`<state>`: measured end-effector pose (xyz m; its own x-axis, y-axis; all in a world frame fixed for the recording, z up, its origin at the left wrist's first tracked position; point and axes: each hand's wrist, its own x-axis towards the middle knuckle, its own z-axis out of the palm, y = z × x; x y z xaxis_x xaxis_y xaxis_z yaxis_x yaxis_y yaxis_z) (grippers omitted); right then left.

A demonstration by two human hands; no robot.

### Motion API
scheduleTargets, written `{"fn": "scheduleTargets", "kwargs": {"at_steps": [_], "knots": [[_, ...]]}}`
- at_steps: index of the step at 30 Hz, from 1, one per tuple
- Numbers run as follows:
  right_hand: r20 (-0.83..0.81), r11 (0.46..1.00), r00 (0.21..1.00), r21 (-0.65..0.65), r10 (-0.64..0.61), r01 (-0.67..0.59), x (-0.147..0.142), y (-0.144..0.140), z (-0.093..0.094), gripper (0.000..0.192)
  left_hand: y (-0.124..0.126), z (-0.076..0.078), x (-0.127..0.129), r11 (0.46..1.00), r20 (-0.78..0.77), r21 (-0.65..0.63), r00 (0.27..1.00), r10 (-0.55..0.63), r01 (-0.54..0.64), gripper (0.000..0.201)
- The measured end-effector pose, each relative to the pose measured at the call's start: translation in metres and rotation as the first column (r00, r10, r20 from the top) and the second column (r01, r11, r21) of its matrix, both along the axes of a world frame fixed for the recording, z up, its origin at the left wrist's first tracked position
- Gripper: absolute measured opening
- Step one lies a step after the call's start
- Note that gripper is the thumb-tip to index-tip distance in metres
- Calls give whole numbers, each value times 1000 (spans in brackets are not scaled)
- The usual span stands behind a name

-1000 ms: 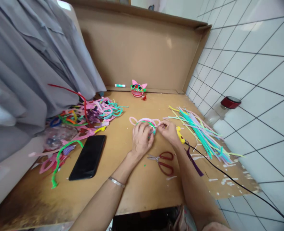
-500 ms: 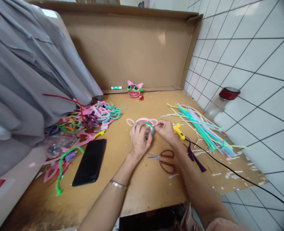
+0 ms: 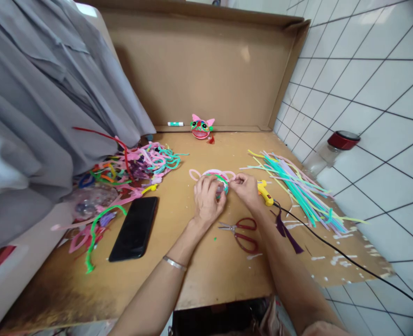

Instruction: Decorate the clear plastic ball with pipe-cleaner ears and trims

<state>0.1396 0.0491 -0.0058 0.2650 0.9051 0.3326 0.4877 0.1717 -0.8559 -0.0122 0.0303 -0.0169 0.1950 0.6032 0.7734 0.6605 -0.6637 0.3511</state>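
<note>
A small pipe-cleaner animal head (image 3: 222, 178) with pink loop ears and green, white and pink strands lies on the table, partly hidden by my fingers. My left hand (image 3: 207, 198) is curled over its left and front side and grips it. At its right edge, beside the right ear loop, my right hand (image 3: 246, 190) is closed in a pinch. What sits between those fingertips is too small to make out. Red-handled scissors (image 3: 239, 232) lie partly spread just in front of my hands. A yellow glue gun (image 3: 265, 193) rests right of my right hand.
Tangled pipe cleaners (image 3: 147, 163) and a black phone (image 3: 134, 228) are on the left. Straight pipe cleaners (image 3: 293, 186), a purple tassel (image 3: 286, 231) and a jar (image 3: 327, 151) are on the right. A finished-looking pink-eared head (image 3: 201, 128) and a marker (image 3: 175, 124) sit against the cardboard (image 3: 206, 74).
The whole scene has shifted slightly right in view as the camera turned. Both hands keep nearly the same grip on the pipe-cleaner head.
</note>
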Motion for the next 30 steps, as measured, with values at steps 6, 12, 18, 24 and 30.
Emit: {"fn": "scheduleTargets", "kwargs": {"at_steps": [6,12,18,24,30], "knots": [[53,998,997,-27,-47,49,-2,-5,10,16,0,-1,0,1000,1,-4,1000,8,-8,15],[-28,998,999,-49,-42,40,-6,-6,12,15,0,1,0,1000,4,-26,1000,14,-13,14],[-194,999,981,-34,17,-24,-8,-4,7,18,-1,2,0,1000,15,-11,1000,3,-3,12],[-239,998,971,-51,23,-36,-10,-2,8,18,0,2,1,1000,9,-22,1000,-3,3,13],[-312,998,949,-18,53,-62,-15,-3,14,18,0,1,1,1000,-1,2,1000,-9,9,14]]}}
